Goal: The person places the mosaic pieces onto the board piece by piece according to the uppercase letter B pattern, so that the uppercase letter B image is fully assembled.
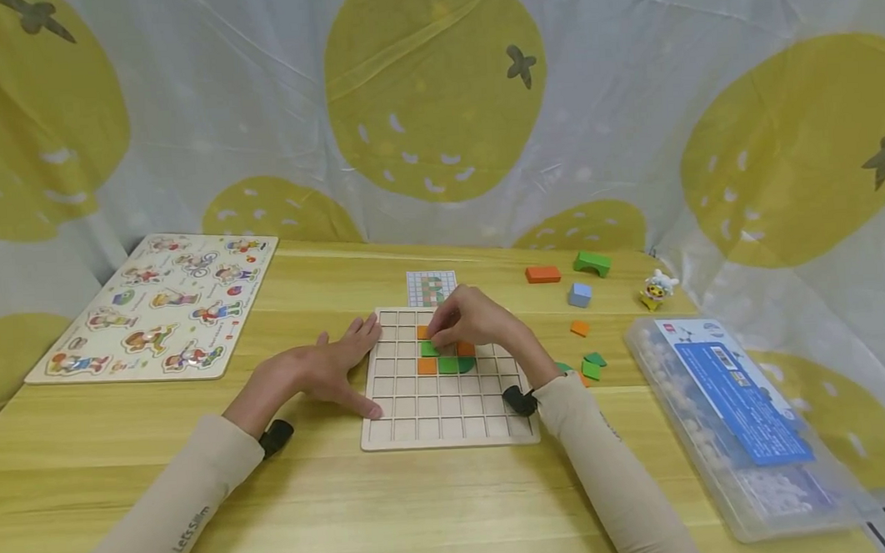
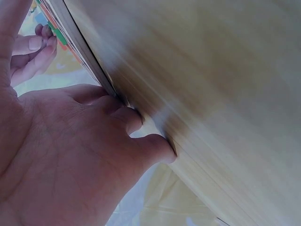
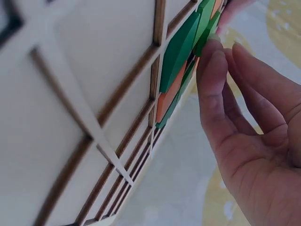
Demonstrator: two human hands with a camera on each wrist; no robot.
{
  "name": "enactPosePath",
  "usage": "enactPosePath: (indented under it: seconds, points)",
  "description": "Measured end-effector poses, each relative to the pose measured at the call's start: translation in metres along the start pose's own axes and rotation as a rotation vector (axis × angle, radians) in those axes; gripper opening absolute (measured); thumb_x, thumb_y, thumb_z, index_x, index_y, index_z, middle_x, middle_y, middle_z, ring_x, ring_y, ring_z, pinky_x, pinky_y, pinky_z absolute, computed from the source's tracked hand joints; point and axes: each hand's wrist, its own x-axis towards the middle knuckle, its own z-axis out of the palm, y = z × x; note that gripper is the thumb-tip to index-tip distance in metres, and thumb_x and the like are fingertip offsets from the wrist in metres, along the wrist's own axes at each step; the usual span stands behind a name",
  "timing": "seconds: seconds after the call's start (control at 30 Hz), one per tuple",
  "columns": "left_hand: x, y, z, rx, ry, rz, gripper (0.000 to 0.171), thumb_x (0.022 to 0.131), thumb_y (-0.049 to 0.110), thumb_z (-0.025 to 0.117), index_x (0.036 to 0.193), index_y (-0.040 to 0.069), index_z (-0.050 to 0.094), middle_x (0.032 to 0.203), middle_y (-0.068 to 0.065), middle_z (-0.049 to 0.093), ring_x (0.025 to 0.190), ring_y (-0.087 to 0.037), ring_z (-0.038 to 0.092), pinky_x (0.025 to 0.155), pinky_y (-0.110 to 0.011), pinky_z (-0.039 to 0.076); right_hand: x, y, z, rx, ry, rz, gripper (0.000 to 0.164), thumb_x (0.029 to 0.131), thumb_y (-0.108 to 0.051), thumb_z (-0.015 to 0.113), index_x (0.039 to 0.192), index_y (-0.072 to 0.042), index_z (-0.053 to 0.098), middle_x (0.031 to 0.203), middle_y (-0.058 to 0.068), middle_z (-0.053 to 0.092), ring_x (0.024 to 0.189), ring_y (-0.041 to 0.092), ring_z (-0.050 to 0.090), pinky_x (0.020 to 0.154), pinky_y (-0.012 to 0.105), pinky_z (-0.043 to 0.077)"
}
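A pale wooden grid board [image 1: 404,408] lies flat on the table, with several orange and green tiles set in its cells. My left hand [image 1: 338,370] rests at the board's left edge, fingers spread, thumb by the lower left side; the left wrist view shows its fingers along that edge. Over the tiles, my right hand [image 1: 469,317] pinches a small green tile [image 3: 207,35], tilted at the fingertips. Beside it sit a dark green curved tile [image 3: 178,54] and an orange tile [image 3: 171,94]. The right hand covers part of the pattern in the head view.
A printed pattern card [image 1: 431,287] lies behind the board. To the right are a red block [image 1: 543,274], green arch [image 1: 592,263], blue cube [image 1: 580,295], loose tiles [image 1: 591,371], a small figurine [image 1: 658,289] and a clear plastic case [image 1: 751,427]. A picture puzzle [image 1: 159,308] lies left.
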Motion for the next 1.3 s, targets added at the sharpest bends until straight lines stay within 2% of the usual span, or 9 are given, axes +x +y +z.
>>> enactPosePath:
  seconds: [0.23,0.43,0.77,1.0,1.13,1.3]
  points:
    - [0.000,0.000,-0.001,-0.001,0.001,0.006,0.135,0.086,0.055,0.088,0.171,-0.003,0.001,0.179,-0.021,-0.014,0.165,-0.042,-0.013,0.127,-0.073,-0.007,0.002,0.004,0.001,0.060,-0.017,-0.061,0.007,0.096,-0.004,0.082,0.101,0.000,0.084,0.092,0.008,0.082,0.080,0.022,0.077,0.078,0.030,0.063]
    - [0.000,0.000,0.000,0.005,0.002,0.006,0.135,0.086,0.055,0.089,0.171,-0.003,0.002,0.179,-0.020,-0.014,0.165,-0.041,-0.013,0.126,-0.074,-0.007,-0.005,0.005,-0.005,0.068,-0.025,-0.001,0.013,0.101,-0.010,0.077,0.096,0.000,0.083,0.080,0.010,0.079,0.074,0.025,0.076,0.075,0.032,0.063]
    - [0.000,0.000,0.000,-0.003,0.002,-0.002,0.135,0.086,0.055,0.089,0.171,-0.003,0.001,0.179,-0.020,-0.014,0.165,-0.041,-0.014,0.127,-0.073,-0.007,-0.001,0.010,-0.001,0.079,-0.056,-0.060,0.015,0.104,-0.011,0.074,0.101,0.001,0.082,0.088,0.011,0.081,0.079,0.024,0.078,0.079,0.034,0.065]
    - [-0.001,0.000,0.001,0.000,0.003,0.003,0.134,0.086,0.054,0.089,0.171,-0.004,0.002,0.179,-0.021,-0.014,0.165,-0.042,-0.012,0.127,-0.073,-0.007,-0.006,0.012,-0.002,0.140,-0.039,-0.050,0.015,0.104,-0.008,0.073,0.104,0.004,0.081,0.090,0.015,0.080,0.080,0.028,0.078,0.078,0.037,0.066]
    - [-0.002,0.001,0.001,0.003,0.006,0.003,0.134,0.086,0.054,0.089,0.171,-0.004,0.002,0.179,-0.021,-0.013,0.165,-0.042,-0.012,0.127,-0.074,-0.006,-0.008,0.013,-0.003,0.165,-0.065,-0.057,0.017,0.105,-0.008,0.071,0.106,0.006,0.079,0.093,0.017,0.081,0.083,0.031,0.079,0.078,0.039,0.066]
    - [-0.001,0.001,0.001,-0.005,0.007,0.005,0.135,0.086,0.054,0.089,0.171,-0.004,0.002,0.179,-0.021,-0.013,0.165,-0.042,-0.013,0.127,-0.073,-0.007,-0.015,0.016,-0.012,0.127,-0.072,-0.112,0.018,0.106,-0.010,0.069,0.111,0.005,0.079,0.097,0.017,0.080,0.087,0.034,0.077,0.082,0.044,0.065]
